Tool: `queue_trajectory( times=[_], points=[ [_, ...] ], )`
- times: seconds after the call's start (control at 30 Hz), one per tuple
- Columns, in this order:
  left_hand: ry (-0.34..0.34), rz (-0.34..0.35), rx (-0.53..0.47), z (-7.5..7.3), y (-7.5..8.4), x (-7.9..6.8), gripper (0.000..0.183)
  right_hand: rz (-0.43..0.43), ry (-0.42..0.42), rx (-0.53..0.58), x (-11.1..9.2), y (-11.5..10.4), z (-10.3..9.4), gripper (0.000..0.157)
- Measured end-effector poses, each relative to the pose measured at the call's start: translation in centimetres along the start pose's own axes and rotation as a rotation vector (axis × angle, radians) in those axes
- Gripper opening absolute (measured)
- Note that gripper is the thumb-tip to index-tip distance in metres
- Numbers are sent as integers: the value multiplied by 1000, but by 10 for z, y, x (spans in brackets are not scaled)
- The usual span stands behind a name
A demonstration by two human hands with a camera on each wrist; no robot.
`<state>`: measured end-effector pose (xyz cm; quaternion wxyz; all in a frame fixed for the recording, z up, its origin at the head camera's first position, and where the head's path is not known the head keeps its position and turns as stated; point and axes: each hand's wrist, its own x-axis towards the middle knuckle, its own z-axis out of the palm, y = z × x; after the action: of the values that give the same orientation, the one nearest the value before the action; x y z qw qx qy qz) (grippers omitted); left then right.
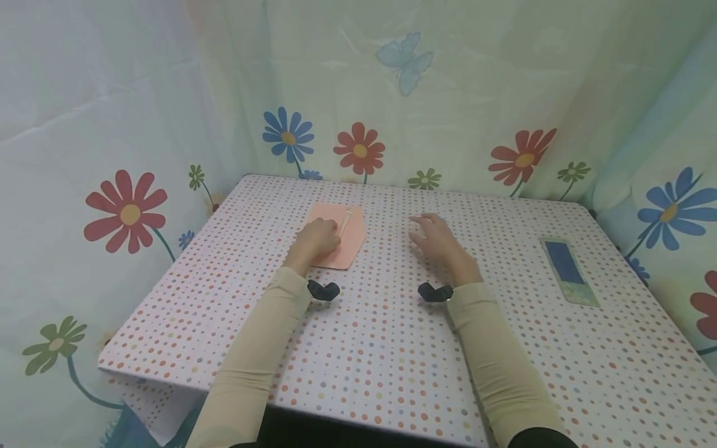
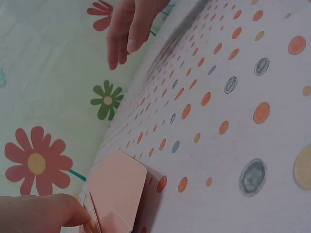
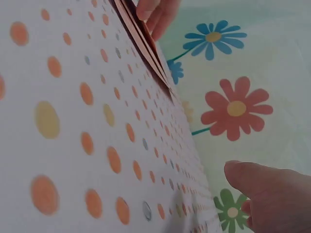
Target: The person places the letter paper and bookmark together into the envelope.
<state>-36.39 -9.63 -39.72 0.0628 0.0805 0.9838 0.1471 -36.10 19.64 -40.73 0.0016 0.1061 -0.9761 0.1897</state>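
Note:
A pink sheet of paper (image 1: 347, 242) lies on the dotted table (image 1: 370, 348), left of centre. My left hand (image 1: 318, 240) rests on its near left part with fingers curled, pinching a thin pale strip (image 1: 345, 221) that lies across the sheet. The left wrist view shows the paper (image 2: 119, 187) with a rounded corner, the strip (image 2: 92, 217) and my left fingers (image 2: 43, 213) at the bottom edge. My right hand (image 1: 432, 235) is to the right of the paper, apart from it, fingers relaxed and holding nothing. In the right wrist view the paper's layered edges (image 3: 146, 46) are visible.
A flat rectangular card with a dark blue panel (image 1: 567, 269) lies near the table's right edge. Flowered curtains (image 1: 358, 93) close in the table at the back and on both sides. Black camera mounts (image 1: 323, 290) sit at both wrists.

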Motion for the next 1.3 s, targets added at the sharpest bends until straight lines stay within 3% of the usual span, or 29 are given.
queue_trajectory(
  times=[0.4,0.77,0.97,1.2,1.3],
  points=[
    [-1,-2,16,-2,2,-2,47,143,120,37,-14,44,-27,55],
    [3,10,34,-2,5,-4,42,290,102,47,-31,83,-42,62],
    [-3,9,39,-3,6,-5,44,335,30,64,-41,96,-49,66],
    [-3,7,48,-3,5,-5,44,350,-198,12,-46,99,-44,72],
    [-8,9,51,-3,4,-4,43,335,-252,-28,-48,102,-40,75]
  ],
)
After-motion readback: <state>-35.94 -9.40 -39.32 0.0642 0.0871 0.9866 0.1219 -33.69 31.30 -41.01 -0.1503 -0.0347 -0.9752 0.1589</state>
